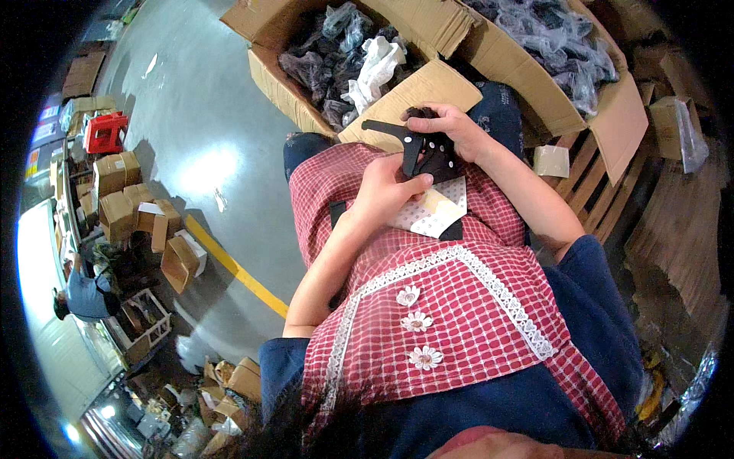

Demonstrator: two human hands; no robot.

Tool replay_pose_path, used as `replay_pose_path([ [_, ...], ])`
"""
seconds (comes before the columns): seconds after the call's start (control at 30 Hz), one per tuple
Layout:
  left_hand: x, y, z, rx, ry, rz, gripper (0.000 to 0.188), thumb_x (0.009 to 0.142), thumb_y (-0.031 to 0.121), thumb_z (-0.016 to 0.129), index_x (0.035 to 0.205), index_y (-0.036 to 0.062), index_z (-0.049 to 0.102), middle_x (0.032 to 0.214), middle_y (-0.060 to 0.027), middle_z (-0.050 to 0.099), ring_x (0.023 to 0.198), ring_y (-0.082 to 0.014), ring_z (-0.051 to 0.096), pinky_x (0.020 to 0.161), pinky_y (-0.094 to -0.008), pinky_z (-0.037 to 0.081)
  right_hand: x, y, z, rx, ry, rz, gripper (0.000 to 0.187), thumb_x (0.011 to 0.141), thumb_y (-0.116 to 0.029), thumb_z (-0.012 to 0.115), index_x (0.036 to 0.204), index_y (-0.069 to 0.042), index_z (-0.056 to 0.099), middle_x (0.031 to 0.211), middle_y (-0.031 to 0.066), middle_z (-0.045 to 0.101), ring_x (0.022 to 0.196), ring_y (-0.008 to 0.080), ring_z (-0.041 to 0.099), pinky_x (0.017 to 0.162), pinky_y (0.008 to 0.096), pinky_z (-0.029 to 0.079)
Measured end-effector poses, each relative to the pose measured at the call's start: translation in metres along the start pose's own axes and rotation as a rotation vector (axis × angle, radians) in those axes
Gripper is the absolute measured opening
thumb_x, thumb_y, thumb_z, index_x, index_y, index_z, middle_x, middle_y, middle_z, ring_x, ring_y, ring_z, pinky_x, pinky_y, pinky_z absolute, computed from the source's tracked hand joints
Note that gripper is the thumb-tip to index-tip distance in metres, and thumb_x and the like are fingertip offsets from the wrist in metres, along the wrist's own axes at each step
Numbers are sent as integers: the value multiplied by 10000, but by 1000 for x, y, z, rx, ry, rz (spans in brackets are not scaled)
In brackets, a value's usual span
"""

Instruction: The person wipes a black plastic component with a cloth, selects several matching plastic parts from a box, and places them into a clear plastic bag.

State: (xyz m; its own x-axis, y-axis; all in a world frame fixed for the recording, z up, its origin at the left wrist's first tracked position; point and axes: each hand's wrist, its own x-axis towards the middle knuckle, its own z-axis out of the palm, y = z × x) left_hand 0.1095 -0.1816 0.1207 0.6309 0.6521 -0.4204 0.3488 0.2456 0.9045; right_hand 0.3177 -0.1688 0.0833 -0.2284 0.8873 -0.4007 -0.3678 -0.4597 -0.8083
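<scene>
Above my lap, both hands hold a black piece with white dots and a flat, arm-like end sticking out to the left. My left hand pinches its lower left part, thumb across the front. On its upper right, my right hand is closed, fingers bent around a dark, bunched part. What exactly the piece is, I cannot tell. Just below, a whitish dotted pouch or cloth with a yellowish patch rests on my red checked apron; part of it is behind my left hand.
An open carton ahead holds dark plastic-wrapped goods and a white crumpled bag. To its right, another carton full of bagged items stands by a wooden pallet. Far left are stacked boxes, a red crate and another person.
</scene>
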Motion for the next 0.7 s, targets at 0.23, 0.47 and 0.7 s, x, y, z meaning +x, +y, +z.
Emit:
replay_pose_path([
  [0.23,1,8,8,229,-48,25,354,764,170,765,1037,-35,672,819,-104,708,686,-163,645,673,-324,526,1,14,-10,-221,50,-86,531,708,-129,830,1188,-38,623,1057,59,612,943,155,593,897,272,442],
  [0.47,-11,39,3,174,11,294,475,740,0,699,1209,19,629,1051,-104,675,831,-179,673,804,-318,534,-3,10,-43,110,-20,25,492,732,-109,727,1202,-14,614,1109,100,629,965,175,643,848,281,522],
  [0.7,-24,92,-13,632,369,995,316,592,-58,723,883,65,737,905,-83,640,771,-210,626,682,-334,460,-15,0,-60,410,56,-364,169,827,-110,647,956,-24,714,1177,118,654,1083,226,624,957,340,491],
])
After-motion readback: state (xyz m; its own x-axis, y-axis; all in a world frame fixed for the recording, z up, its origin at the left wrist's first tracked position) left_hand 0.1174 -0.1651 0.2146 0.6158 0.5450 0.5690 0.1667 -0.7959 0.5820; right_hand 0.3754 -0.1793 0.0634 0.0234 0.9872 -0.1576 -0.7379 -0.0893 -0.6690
